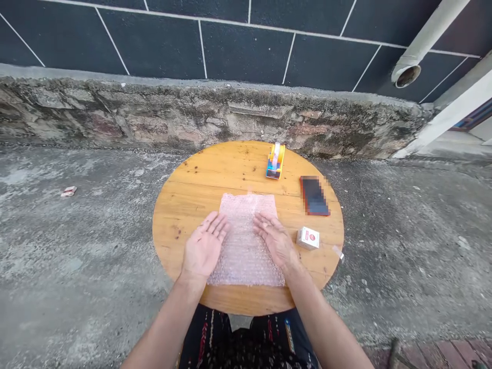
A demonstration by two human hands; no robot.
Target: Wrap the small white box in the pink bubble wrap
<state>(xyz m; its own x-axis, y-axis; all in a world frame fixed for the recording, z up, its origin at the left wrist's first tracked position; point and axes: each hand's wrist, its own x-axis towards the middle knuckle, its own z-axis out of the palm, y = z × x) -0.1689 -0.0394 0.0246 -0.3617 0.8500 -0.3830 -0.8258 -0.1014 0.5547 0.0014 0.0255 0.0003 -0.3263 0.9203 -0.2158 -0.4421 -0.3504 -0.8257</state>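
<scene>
A sheet of pinkish bubble wrap (248,251) lies flat on the round wooden table (184,200) in front of me. Over its left edge is my left hand (205,243), palm turned up, fingers stretched out and holding nothing. My right hand (275,240) is at the sheet's right edge with its fingers extended and nothing in them; whether it touches the wrap I cannot tell. Just right of that hand stands a small white box (308,238) with a red mark. A yellow and blue tape dispenser (275,161) with a roll of clear tape sits beyond the sheet.
At the table's right side lies a dark, red-edged flat object (315,196), blurred by pixels. A bit of clear tape (338,252) hangs at the right rim. Past the table runs a low stone ledge (154,118) under a dark tiled wall. A crumpled packet (69,191) lies on the concrete.
</scene>
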